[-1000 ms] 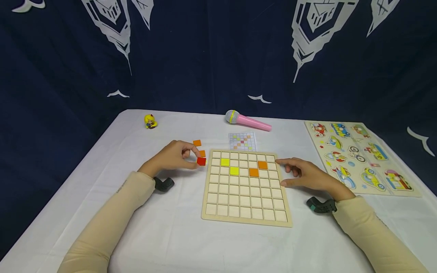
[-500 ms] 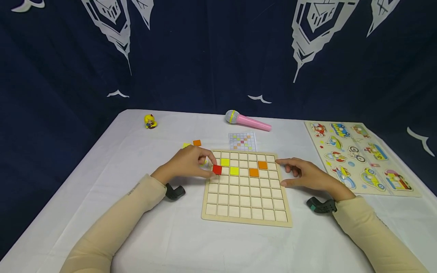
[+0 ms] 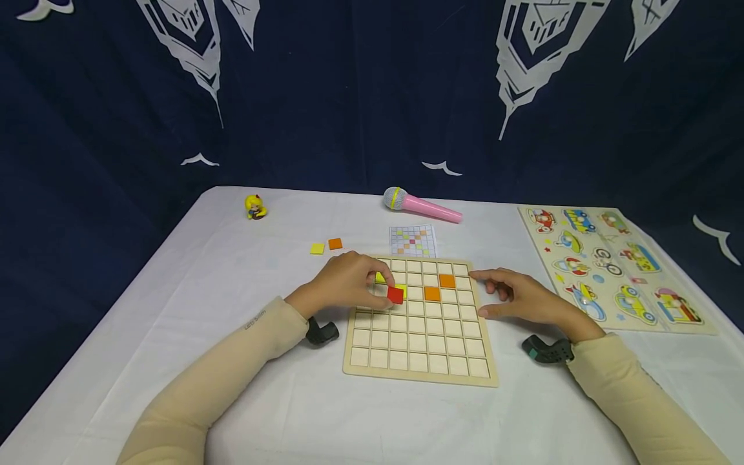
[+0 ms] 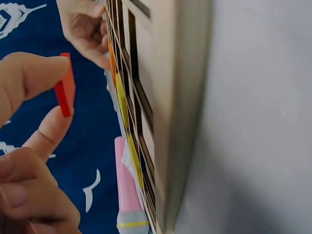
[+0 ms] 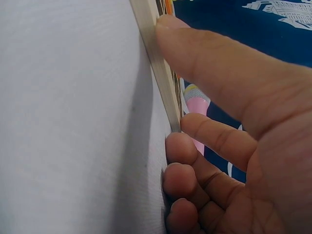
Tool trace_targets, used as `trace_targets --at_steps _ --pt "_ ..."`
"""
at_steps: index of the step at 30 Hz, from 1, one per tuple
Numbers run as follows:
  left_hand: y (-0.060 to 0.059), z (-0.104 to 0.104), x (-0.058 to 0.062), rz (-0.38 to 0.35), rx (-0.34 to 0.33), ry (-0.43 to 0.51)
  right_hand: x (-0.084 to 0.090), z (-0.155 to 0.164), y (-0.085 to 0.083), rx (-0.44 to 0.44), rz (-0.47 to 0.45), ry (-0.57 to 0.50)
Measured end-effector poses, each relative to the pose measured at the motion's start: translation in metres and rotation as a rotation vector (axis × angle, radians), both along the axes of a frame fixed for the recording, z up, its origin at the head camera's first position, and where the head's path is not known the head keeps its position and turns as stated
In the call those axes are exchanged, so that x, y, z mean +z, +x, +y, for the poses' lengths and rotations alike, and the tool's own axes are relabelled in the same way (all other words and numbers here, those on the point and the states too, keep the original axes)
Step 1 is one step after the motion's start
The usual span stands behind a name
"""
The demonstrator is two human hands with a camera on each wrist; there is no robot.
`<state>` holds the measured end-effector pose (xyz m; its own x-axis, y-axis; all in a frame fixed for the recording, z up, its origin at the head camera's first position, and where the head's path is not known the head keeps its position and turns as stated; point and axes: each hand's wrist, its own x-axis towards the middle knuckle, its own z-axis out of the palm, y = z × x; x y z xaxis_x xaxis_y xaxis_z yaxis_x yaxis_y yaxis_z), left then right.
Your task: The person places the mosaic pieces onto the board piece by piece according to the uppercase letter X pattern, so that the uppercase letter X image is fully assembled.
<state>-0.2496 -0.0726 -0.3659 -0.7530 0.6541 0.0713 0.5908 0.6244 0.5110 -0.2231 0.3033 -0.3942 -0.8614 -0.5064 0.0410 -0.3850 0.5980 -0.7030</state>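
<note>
The left hand [image 3: 349, 284] pinches one flat red square tile [image 3: 396, 295] over the wooden grid board [image 3: 418, 371], holding two yellow and two orange tiles. The right hand [image 3: 523, 298], fingers relaxed, touches its 3 o'clock edge. Two loose tiles lie at 10 o'clock on the white surface [image 3: 232, 284].

the grid board [image 3: 420, 323] lies on the table [image 3: 232, 310], near its middle. the left hand [image 3: 349, 287] hovers over the board's upper left cells, pinching a tile [image 3: 396, 295] above them. the right hand [image 3: 526, 300] rests at the board's right edge, thumb and a fingertip touching it. behind the board lies a pattern card [image 3: 413, 241], and behind that a toy microphone [image 3: 421, 205]. two loose tiles [image 3: 325, 246] lie behind and left of the board; a small figure [image 3: 255, 206] stands farther behind and left. a peg puzzle [image 3: 610, 268] lies right of the board, beyond the right hand.
</note>
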Motion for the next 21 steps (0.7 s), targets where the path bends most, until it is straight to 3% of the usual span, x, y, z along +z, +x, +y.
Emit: trace_targets --at_steps 13,21 --pt "0.001 0.033 0.005 0.071 -0.046 -0.148 0.001 0.000 -0.001 0.002 0.016 0.016" --pt "0.006 0.048 0.005 0.057 -0.036 -0.225 0.000 0.001 -0.001 0.014 0.029 0.017"
